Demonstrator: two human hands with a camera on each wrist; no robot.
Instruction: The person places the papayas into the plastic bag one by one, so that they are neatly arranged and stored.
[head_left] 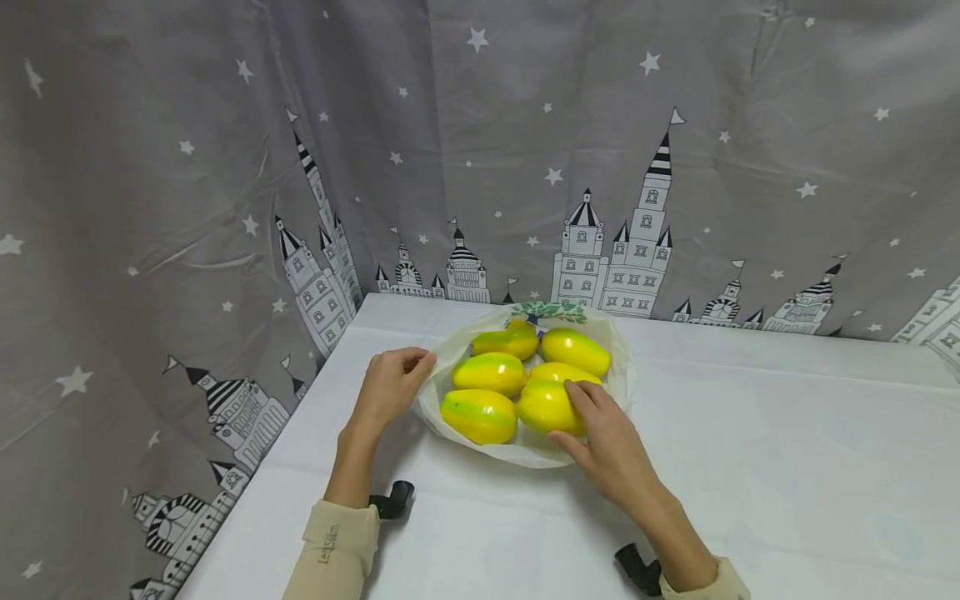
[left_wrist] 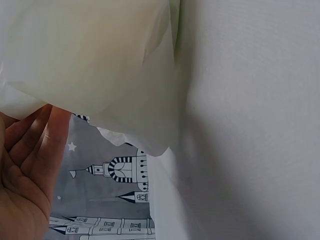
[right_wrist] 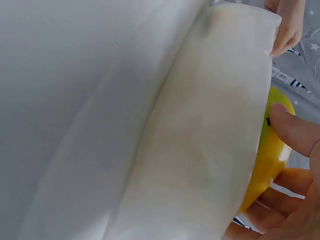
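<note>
A whitish plastic bag lies wide open on the white table, with several yellow-green mangoes inside. At the bag's left rim, my left hand pinches the edge; the left wrist view has the bag's side hanging over the fingertips. My right hand reaches in over the front right rim and grips the nearest right mango. In the right wrist view, the thumb lies on one side of that mango and the fingers go round the other. The bag's wall hides its lower part.
The white table extends to the right of the bag. Behind and to the left hangs a grey curtain with castles and stars. Black wrist devices stick out beside both forearms.
</note>
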